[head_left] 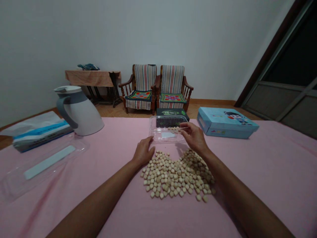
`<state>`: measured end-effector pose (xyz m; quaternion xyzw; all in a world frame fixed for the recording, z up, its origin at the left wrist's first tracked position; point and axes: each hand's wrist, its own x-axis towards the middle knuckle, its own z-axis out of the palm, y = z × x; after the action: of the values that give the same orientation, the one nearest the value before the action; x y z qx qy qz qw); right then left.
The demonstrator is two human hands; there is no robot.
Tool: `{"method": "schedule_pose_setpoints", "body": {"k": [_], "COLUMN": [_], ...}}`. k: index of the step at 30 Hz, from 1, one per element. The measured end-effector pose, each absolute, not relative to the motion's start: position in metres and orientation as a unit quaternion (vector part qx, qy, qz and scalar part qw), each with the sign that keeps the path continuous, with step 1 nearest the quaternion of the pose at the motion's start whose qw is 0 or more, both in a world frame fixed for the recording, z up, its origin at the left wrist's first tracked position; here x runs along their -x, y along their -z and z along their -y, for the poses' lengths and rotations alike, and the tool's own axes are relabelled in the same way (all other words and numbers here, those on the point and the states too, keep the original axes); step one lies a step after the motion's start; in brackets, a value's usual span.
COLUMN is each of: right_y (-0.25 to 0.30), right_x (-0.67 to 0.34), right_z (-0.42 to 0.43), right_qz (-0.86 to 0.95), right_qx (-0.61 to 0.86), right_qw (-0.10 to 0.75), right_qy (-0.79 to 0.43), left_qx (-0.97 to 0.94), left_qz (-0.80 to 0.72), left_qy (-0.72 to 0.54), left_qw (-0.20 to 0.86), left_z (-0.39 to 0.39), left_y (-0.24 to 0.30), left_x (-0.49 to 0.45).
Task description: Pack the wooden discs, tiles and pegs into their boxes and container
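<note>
Your right forearm led to a half-curled right hand, its hold unclear, that could have tipped the clear plastic tray by knocking it; your flat left hand lay beside the small biscuits.

My one view comes from a camera worn on my head, facing forward and down past my left grip and right grip close below it, across the pink cloth to the striped armchairs and wall farther off.
</note>
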<state>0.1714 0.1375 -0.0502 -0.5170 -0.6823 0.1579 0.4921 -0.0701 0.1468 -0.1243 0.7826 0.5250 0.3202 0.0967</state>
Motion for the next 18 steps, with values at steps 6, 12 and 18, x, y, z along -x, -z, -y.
{"method": "schedule_pose_setpoints", "body": {"k": [6, 12, 18], "right_y": [0.068, 0.086, 0.07], "right_x": [-0.155, -0.14, -0.147], "right_z": [-0.125, -0.117, -0.121], "right_qz": [0.837, 0.863, 0.841], "right_qx": [0.455, 0.445, 0.477], "right_qw": [0.252, 0.173, 0.21], "right_qy": [-0.169, -0.164, -0.15], "left_qx": [-0.78, -0.779, -0.781], "left_qz": [-0.53, -0.531, -0.526], "left_qy": [-0.319, -0.319, -0.324], "left_qw": [0.096, 0.096, 0.094], "left_z": [-0.146, -0.146, -0.147], "left_y": [0.125, 0.124, 0.125], "left_x": [0.07, 0.069, 0.07]}}
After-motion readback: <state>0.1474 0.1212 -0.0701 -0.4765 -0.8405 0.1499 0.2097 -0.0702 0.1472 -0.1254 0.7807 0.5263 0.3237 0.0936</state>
